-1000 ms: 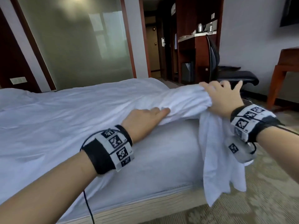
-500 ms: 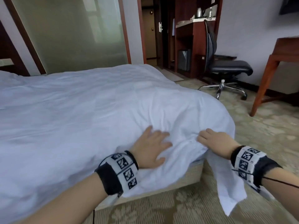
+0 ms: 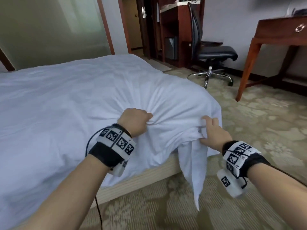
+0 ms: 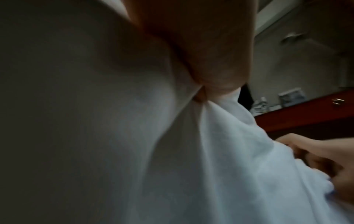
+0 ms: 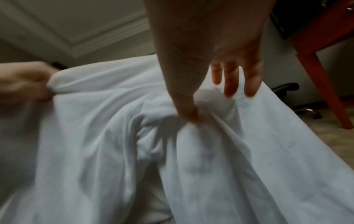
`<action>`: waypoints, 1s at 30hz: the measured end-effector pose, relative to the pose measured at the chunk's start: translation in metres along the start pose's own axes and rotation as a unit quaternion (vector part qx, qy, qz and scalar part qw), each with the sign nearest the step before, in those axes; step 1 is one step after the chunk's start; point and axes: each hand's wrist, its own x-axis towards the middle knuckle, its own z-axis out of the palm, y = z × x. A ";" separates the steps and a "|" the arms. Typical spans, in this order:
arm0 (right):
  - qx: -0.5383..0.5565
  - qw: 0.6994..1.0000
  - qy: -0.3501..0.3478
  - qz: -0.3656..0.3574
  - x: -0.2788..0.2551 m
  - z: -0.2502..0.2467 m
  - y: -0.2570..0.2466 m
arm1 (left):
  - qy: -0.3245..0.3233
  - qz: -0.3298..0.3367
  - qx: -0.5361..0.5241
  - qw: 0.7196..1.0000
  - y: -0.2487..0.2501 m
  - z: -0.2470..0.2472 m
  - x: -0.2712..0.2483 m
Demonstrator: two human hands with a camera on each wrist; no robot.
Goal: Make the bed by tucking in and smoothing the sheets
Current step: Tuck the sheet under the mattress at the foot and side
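A white sheet covers the bed and drapes over its near corner. My left hand is curled into a fist that bunches the sheet on the corner's top. My right hand pinches a fold of the sheet at the corner's edge between thumb and fingers. Below it a loose tail of sheet hangs down to the floor. The wooden bed base shows under the lifted cloth.
A black office chair stands beyond the bed's corner. At the right is a red-brown wooden desk. Patterned carpet lies around the bed. A frosted glass partition and a doorway are behind the bed.
The sheet dropped from a raised fold onto the mattress corner. Both hands went from lying flat on it to gripping it: the left closed into a fist, the right pinched the edge.
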 end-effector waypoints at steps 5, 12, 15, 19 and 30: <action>0.162 0.975 0.135 -0.061 0.010 -0.008 -0.023 | -0.080 0.006 -0.022 0.997 0.001 0.036 -0.029; -0.238 0.954 0.120 -0.139 0.059 -0.044 -0.101 | -0.059 0.021 0.077 0.995 0.009 0.042 -0.025; -0.304 0.939 0.087 -0.132 0.065 -0.054 -0.105 | -0.009 -0.062 0.122 0.990 -0.004 0.043 -0.058; -0.289 0.943 0.095 -0.133 0.049 -0.073 -0.081 | 0.016 -0.268 0.072 0.960 -0.051 0.041 -0.090; -0.131 0.981 0.082 -0.119 0.025 0.005 -0.044 | -0.108 -0.248 -0.084 0.959 -0.064 0.089 -0.099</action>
